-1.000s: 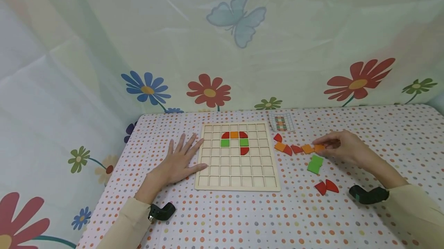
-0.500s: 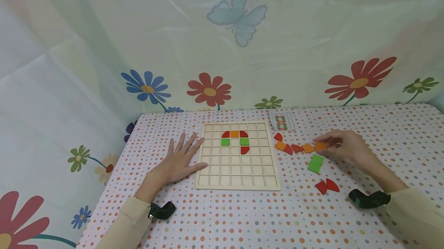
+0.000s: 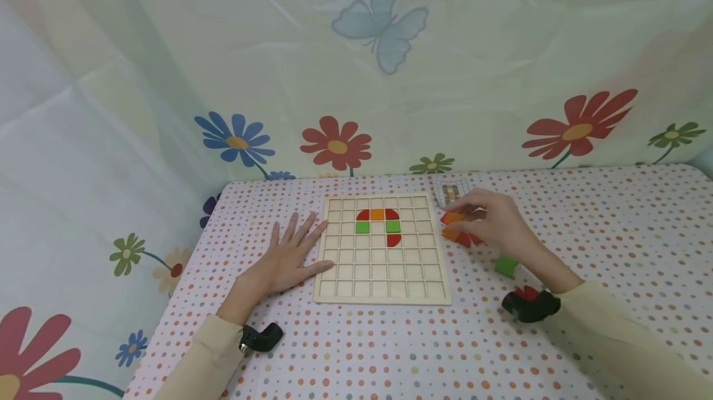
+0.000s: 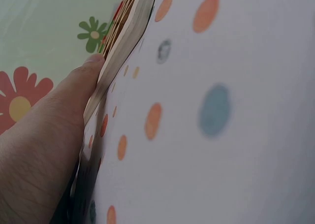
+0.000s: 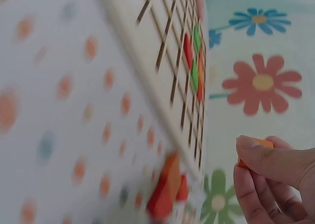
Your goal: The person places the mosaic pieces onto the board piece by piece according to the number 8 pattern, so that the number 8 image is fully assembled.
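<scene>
Head: left hand [image 3: 284, 264] lay flat, fingers spread, at board [image 3: 379, 273] edge; right hand [image 3: 492, 220] pinched orange tile [image 3: 455, 217] beside board. Left wrist: thumb [image 4: 78, 83] touched board. Right wrist: thumb and curled fingers held tile (loose pieces [image 5: 168, 187] blurred).

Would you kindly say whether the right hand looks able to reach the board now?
Probably yes: the right hand holds an orange tile near the board, the loose tiles lie flat, and the left hand rests at the opposite edge, so the way looks free.
</scene>
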### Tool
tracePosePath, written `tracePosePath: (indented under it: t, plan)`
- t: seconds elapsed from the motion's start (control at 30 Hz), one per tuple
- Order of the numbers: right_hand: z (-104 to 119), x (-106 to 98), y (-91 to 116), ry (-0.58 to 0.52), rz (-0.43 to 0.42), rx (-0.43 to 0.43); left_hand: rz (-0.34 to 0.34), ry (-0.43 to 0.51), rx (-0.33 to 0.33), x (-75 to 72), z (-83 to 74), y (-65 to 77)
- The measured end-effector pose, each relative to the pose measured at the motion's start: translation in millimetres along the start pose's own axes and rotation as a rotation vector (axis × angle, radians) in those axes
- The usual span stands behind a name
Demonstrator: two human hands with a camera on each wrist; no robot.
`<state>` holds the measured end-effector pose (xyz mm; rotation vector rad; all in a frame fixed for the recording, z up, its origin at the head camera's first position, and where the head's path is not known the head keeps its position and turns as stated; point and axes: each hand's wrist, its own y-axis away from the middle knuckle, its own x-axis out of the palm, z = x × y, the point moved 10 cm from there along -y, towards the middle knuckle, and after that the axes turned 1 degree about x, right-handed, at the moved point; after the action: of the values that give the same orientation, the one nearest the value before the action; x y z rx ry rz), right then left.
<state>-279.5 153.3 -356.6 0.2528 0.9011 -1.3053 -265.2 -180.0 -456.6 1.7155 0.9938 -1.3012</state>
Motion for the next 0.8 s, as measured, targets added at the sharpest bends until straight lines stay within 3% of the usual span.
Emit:
tracePosePath:
  t: [0.2,0.47,0.8]
  plan:
    - [30.5,46.6,-20.6,-0.079,0.107,-0.041,0.009,0.01,0.004,2.7,-0.6,-0.8]
    - [58.1,104.8,-30.0,-0.152,0.237,-0.114,0.02,-0.002,-0.005,3.7,1.0,0.3]
    - [64.8,125.3,-34.5,-0.106,0.28,-0.121,0.025,-0.005,-0.013,1.2,1.7,-1.4]
